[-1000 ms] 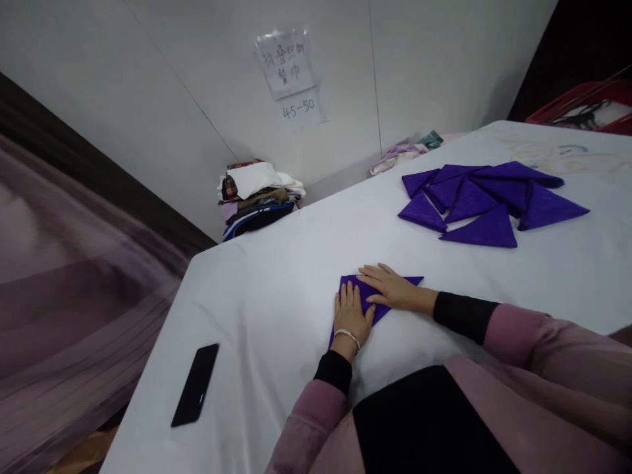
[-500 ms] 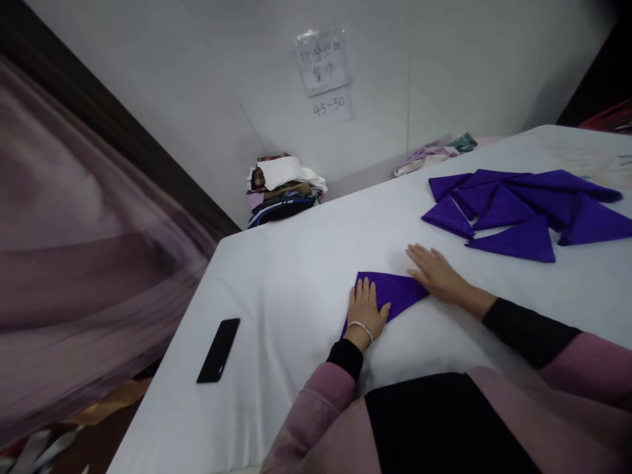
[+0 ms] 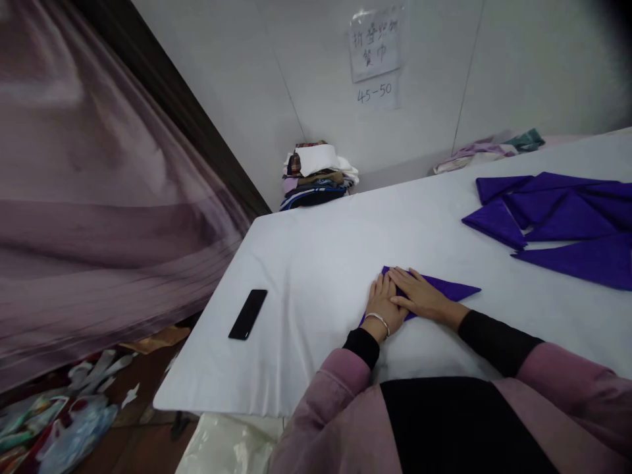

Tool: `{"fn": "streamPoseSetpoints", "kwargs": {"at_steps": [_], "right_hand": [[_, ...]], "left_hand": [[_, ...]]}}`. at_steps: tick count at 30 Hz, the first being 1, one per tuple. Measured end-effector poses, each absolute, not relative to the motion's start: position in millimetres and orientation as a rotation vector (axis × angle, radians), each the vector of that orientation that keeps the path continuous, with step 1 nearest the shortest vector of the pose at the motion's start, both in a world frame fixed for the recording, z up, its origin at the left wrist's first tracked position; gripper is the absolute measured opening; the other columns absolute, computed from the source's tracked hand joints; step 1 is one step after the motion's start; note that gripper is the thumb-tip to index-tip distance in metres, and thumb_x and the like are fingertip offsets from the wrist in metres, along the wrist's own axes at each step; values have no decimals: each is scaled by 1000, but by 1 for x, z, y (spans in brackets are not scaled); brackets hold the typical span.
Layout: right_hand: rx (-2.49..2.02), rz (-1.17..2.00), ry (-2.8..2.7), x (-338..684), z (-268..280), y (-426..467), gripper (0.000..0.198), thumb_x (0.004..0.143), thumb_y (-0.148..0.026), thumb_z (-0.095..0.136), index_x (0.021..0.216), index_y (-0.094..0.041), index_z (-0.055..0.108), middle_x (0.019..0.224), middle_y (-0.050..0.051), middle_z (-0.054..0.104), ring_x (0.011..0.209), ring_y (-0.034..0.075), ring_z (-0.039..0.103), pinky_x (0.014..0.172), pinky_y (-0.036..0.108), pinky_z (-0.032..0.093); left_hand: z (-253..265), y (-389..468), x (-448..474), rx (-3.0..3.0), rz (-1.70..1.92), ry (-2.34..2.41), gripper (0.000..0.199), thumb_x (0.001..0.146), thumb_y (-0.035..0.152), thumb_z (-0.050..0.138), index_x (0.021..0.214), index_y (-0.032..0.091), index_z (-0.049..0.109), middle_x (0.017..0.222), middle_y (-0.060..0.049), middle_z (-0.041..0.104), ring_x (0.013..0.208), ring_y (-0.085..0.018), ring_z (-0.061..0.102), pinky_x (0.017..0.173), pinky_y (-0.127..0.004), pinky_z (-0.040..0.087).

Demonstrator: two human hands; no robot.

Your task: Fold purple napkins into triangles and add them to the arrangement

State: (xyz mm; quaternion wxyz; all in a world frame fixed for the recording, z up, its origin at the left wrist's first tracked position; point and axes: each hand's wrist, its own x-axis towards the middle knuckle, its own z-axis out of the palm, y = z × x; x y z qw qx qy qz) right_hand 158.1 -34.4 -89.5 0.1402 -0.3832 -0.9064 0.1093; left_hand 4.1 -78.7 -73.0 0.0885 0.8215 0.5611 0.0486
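A purple napkin [image 3: 447, 287], folded into a triangle, lies on the white-covered table [image 3: 326, 263] in front of me. My left hand [image 3: 384, 306] rests flat on its left part, with a bracelet round the wrist. Right beside it, my right hand [image 3: 419, 293] presses flat on the same cloth, its fingertips touching the left hand's fingers. The napkin's pointed right tip sticks out past my right wrist, and its middle is hidden under the hands. Several more folded purple napkins [image 3: 557, 207] lie in an overlapping group at the right.
A black phone [image 3: 248, 315] lies on the left of the table. Behind the far edge stands a stack of folded clothes [image 3: 318, 176], with crumpled cloth [image 3: 481, 153] further right. A pink curtain [image 3: 123, 197] hangs at left, and plastic bags [image 3: 79, 428] sit on the floor.
My right hand has moved left from the napkin's right tip to beside my left hand. The left hand stays on the cloth. The view has shifted left.
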Motion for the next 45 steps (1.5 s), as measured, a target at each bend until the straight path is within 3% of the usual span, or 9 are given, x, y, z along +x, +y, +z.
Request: {"fn": "streamPoseSetpoints", "kwargs": {"at_steps": [4,12,19,23,26,30,37,45], "right_hand": [[-1126,260,-2646,156,-89,-37,74,86,-64,27,142,-16,26,146,14,28,135,26,19,109,48,17],[-1135,232,-2675,158,-90,-38,76,85,-66,27,143,-17,25,147,12,27,136,26,18,110,47,16],[-1096,188,-2651,158,-96,-38,75,86,-64,26,144,-18,20,147,11,27,135,28,19,110,48,15],[-1092,197,-2654,158,-98,-36,74,85,-64,28,143,-18,23,146,12,28,135,27,20,109,48,15],[-1061,209,-2659,159,-99,-35,73,85,-65,29,143,-20,24,147,11,26,135,27,19,109,50,15],[-1027,258,-2647,160,-101,-34,73,85,-65,30,144,-23,21,148,9,24,136,28,18,109,51,14],[-1038,218,-2650,158,-100,-35,71,85,-64,31,141,-20,28,146,12,29,135,28,21,108,51,16],[-1052,192,-2626,157,-99,-35,69,87,-61,31,141,-18,28,144,15,32,134,28,24,106,52,19]], "left_hand": [[-71,-108,-37,2327,134,1865,65,89,49,27,141,11,23,149,-12,20,138,-26,10,111,-49,13],[-70,-185,-122,2008,155,2276,47,91,34,34,135,16,37,146,-11,30,135,-29,22,107,-58,20],[-74,-192,-97,2154,894,1928,30,79,31,59,107,19,59,115,-9,59,114,-24,49,99,-46,39],[-73,-182,-82,2065,969,1859,11,75,15,57,84,20,62,101,-6,62,106,-23,52,95,-46,42],[-71,-180,-86,2028,920,1827,12,74,11,55,77,20,61,97,-5,62,106,-22,52,95,-45,42],[-65,-186,-96,2036,884,1794,13,76,12,52,81,21,61,103,-6,61,108,-21,51,95,-45,42],[-36,-146,-63,2238,753,1585,31,86,31,48,114,19,54,120,-8,57,115,-19,48,101,-40,37],[-60,-91,-10,2442,160,1558,78,84,61,34,141,9,21,147,-13,26,137,-27,16,111,-49,17]]}}
